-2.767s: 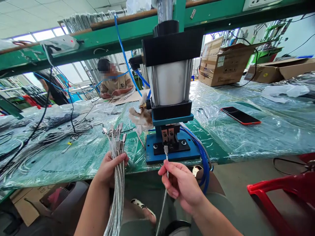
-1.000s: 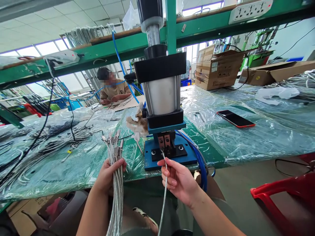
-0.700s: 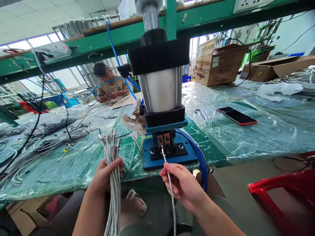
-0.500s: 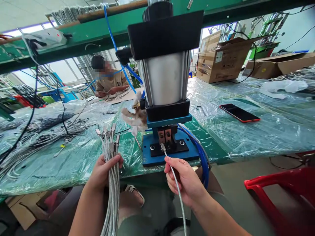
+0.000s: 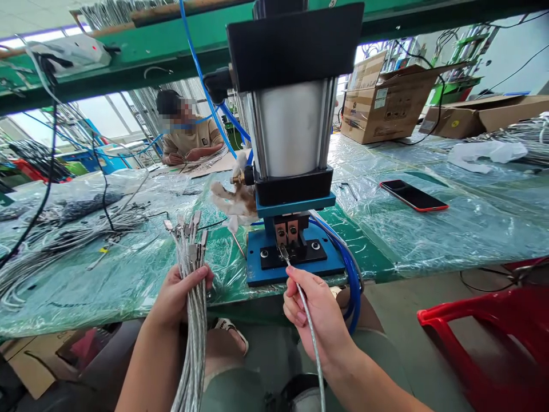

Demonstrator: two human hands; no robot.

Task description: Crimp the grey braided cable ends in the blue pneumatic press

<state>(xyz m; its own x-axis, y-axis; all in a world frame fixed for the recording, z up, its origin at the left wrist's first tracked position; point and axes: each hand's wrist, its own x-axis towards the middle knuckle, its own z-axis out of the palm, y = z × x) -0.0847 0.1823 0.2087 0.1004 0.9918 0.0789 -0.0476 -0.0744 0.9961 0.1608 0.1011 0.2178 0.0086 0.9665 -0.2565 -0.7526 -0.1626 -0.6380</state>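
Note:
A bundle of grey braided cables [image 5: 191, 337] with flat metal connectors at their upper ends stands upright in my left hand [image 5: 182, 294], its fingers wrapped round it. My right hand [image 5: 315, 306] pinches a single cable [image 5: 316, 357] just below its metal end. That end [image 5: 284, 253] lies at the jaws of a small pneumatic press [image 5: 293, 232], over the black block on its blue base plate [image 5: 257, 274]. Whether the tip sits inside the jaws I cannot tell. Above them rises the silver cylinder [image 5: 291, 131] of the press.
Loose cables [image 5: 64, 246] lie on the plastic-covered table at left. A white glove [image 5: 235, 203] is beside the press. To the right are a phone [image 5: 414, 195], a hex key [image 5: 349, 190], a cardboard box [image 5: 381, 106] and a red stool [image 5: 484, 326]. Another person [image 5: 191, 134] sits across.
My right hand has shifted slightly, and the cable's end is turned a little differently at the jaws. The whole view has moved slightly. My left hand keeps its hold on the bundle.

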